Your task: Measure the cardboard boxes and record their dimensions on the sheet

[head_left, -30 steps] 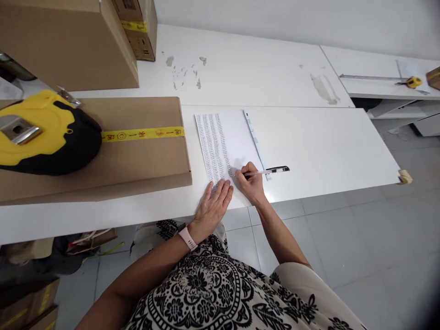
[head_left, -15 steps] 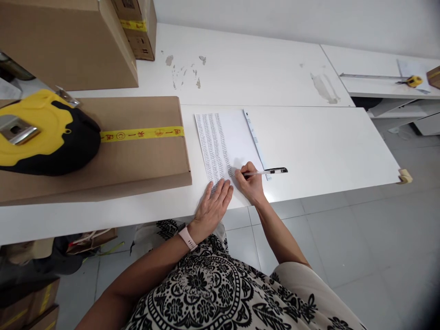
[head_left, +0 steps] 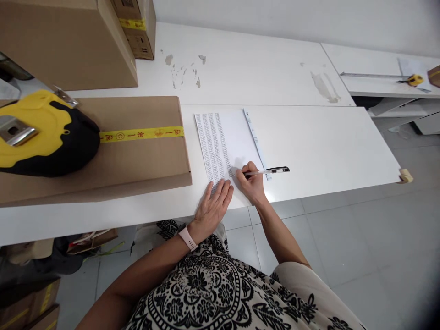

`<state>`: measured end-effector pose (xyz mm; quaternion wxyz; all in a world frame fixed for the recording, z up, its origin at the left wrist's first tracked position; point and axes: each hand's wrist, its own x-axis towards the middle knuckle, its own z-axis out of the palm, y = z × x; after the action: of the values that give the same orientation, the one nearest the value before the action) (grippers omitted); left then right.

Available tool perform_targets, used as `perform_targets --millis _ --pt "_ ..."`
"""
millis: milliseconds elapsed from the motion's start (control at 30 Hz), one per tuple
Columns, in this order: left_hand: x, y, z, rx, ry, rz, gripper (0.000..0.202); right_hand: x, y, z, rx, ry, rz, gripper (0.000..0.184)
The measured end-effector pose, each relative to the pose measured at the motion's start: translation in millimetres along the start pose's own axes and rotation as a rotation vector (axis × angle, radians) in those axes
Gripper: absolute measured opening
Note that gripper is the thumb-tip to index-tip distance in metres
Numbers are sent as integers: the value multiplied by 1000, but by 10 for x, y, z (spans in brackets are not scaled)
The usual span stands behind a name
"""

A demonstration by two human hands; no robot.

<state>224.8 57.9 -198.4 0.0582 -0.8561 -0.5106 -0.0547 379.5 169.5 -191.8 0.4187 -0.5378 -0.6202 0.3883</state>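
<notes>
- The right hand (head_left: 252, 183) is closed around a pen (head_left: 271, 171), thumb and fingers pinching it near the tip. The tip touches the sheet, and the capped end points to three o'clock.
- The sheet (head_left: 237, 137) lies flat on the white counter (head_left: 326, 146), printed with dense columns on its left half. The pen tip meets it near its five o'clock corner.
- The left hand (head_left: 213, 206) lies open and flat, fingers stretched out and close together, pressing the sheet's bottom edge at seven o'clock from the pen tip. A pale wristband (head_left: 187, 238) sits on that wrist.
- A flat cardboard box (head_left: 144, 156) with yellow tape across it lies at nine o'clock from the sheet, just beside it.
- A yellow and black tape measure (head_left: 44, 133) rests on the box's left end.
- Two taller boxes (head_left: 68, 41) stand at eleven o'clock.
- A second tape measure (head_left: 414, 80) lies far off at two o'clock.
</notes>
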Motion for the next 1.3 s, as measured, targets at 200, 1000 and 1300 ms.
perform_targets --millis 200,1000,1300 --pt "-2 -3 -11 -27 -26 -10 59 3 -1 0 14 -14 3 30" --pt "6 -5 -15 -16 -15 -1 57 13 -30 -3 -1 -5 11 30" --pt "3 -5 8 -23 -13 -4 57 5 -12 -2 -10 -1 5 30"
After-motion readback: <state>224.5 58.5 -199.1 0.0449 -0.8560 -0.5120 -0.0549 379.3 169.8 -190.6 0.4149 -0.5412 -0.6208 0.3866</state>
